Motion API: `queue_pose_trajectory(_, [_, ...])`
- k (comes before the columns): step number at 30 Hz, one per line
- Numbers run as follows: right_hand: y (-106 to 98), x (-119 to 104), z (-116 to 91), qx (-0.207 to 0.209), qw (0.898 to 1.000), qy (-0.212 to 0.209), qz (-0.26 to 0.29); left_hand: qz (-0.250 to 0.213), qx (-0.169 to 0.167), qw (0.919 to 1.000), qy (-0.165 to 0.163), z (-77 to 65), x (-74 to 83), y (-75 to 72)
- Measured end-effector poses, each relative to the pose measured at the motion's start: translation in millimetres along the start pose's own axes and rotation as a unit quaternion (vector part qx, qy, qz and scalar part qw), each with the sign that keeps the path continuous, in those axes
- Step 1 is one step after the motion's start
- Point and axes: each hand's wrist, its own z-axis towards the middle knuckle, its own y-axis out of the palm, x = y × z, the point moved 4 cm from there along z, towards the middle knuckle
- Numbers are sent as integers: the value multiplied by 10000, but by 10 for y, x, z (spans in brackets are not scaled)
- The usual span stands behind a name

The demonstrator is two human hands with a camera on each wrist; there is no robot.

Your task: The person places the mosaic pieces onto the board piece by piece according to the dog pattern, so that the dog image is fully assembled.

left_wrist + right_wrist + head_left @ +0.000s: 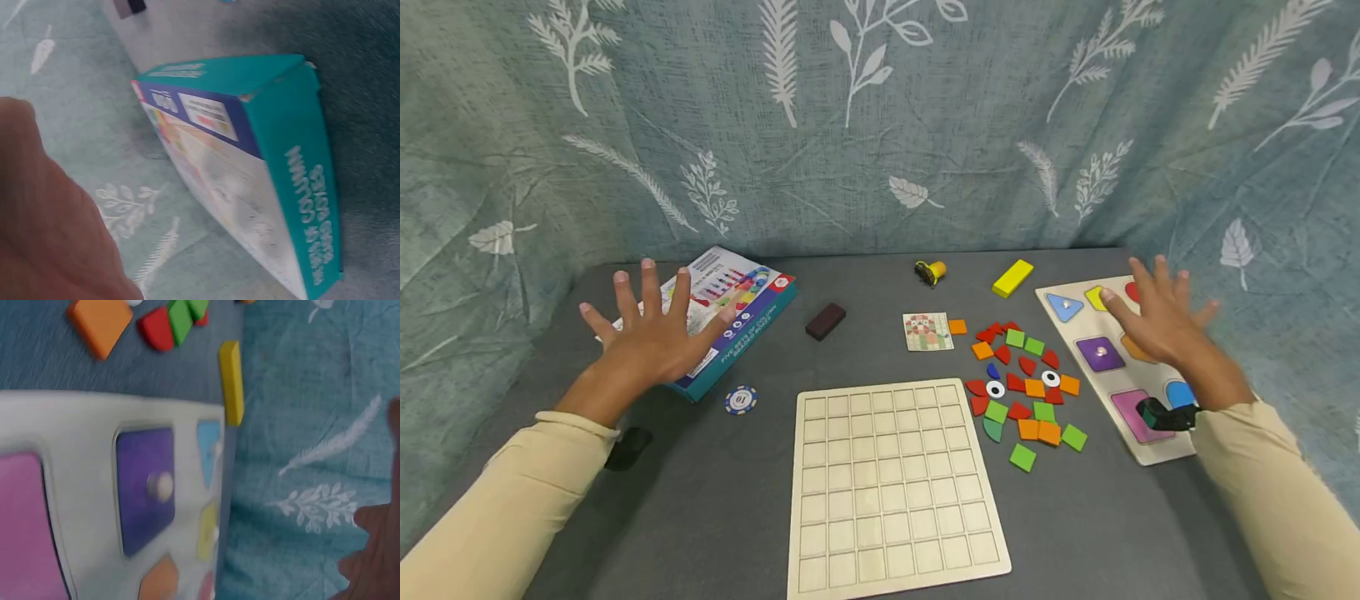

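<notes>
My left hand (651,342) is spread wide above a teal and white game box (748,333), fingers straight and holding nothing. The right hand (1165,321), also spread, hovers over a wooden shape puzzle board (1142,446) with knobbed pieces such as a purple square (1099,354). Between the hands lies a square wooden grid board (880,483), its cells bare. Beside it on the right are scattered small tiles: orange squares (1028,429), green squares (1022,457), red quarter-rounds (976,387) and white eye discs (995,389). A small pattern card (928,332) lies behind the grid board.
A dark brown block (826,321) and a blue-white poker chip (741,400) lie right of the box. Towards the back are a yellow block (1012,278) and a small yellow-black toy (931,272). A leaf-patterned curtain (820,167) hangs behind the grey table (715,500).
</notes>
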Motion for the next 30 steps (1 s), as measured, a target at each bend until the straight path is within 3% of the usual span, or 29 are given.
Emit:
queue_pose_trajectory(7, [41, -222, -16, 488, 9921, -910, 716, -129, 82, 9937, 1110, -154, 249, 45])
queue_pose_trajectory(13, [101, -409, -22, 572, 9883, -1051, 947, -804, 49, 9800, 1818, -374, 374, 139])
queue_pose_trajectory(21, [251, -620, -21, 540, 9858, -1178, 1065, -961, -189, 9749, 1999, -686, 520, 370])
queue_pose_trajectory(24, [369, -713, 6, 306, 9849, -1267, 1135, -919, -228, 9730, 2106, -848, 593, 530])
queue_pose_trajectory(30, [567, -866, 81, -136, 9832, -1354, 1212, -955, -688, 9689, 2177, -1165, 701, 807])
